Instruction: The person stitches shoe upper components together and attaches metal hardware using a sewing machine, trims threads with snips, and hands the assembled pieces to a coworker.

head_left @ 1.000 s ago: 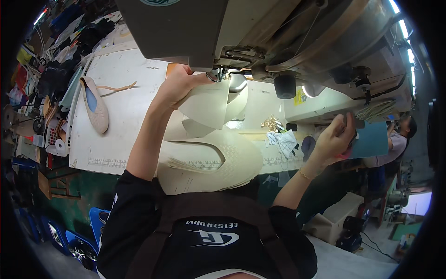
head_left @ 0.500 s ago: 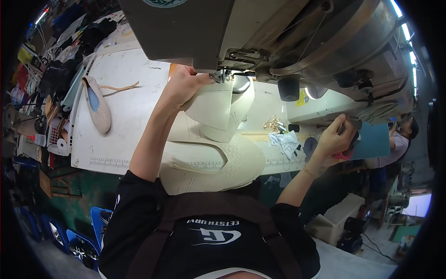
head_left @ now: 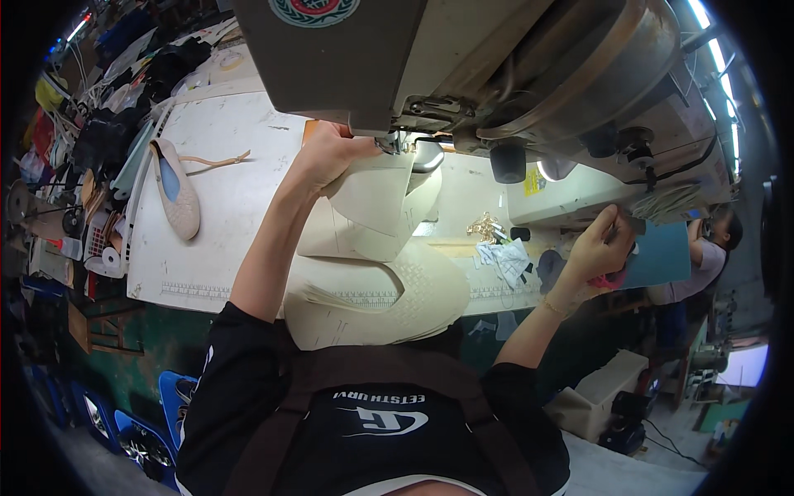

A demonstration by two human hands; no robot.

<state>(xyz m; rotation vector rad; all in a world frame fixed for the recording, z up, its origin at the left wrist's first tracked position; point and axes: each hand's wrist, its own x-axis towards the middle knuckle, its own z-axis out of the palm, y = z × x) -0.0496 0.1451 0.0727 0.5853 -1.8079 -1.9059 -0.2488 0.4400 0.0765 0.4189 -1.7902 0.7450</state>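
My left hand (head_left: 332,155) is closed on a cream shoe upper piece (head_left: 372,194) at the needle area of a grey sewing machine (head_left: 347,66). Its fingertips are partly hidden by the machine head. More of the cream material curves behind the presser foot. My right hand (head_left: 597,246) is raised at the machine's right side, thumb and fingers pinched together; whatever they hold, if anything, cannot be made out. Between my arms, a stack of cream shoe uppers (head_left: 434,289) with a woven-pattern toe lies at the table's near edge.
A beige flat shoe (head_left: 184,202) with a loose strap lies on the left of the white table (head_left: 231,165). Gold-coloured bits (head_left: 486,226) and a crumpled white cloth (head_left: 504,260) lie right of the uppers. Cluttered materials fill the far left. Another person (head_left: 703,264) sits at the right.
The view has shifted slightly, so the machine head sits a little lower and farther right at its left end. The cream material behind the presser foot has shifted slightly. Both hands stay nearly in place.
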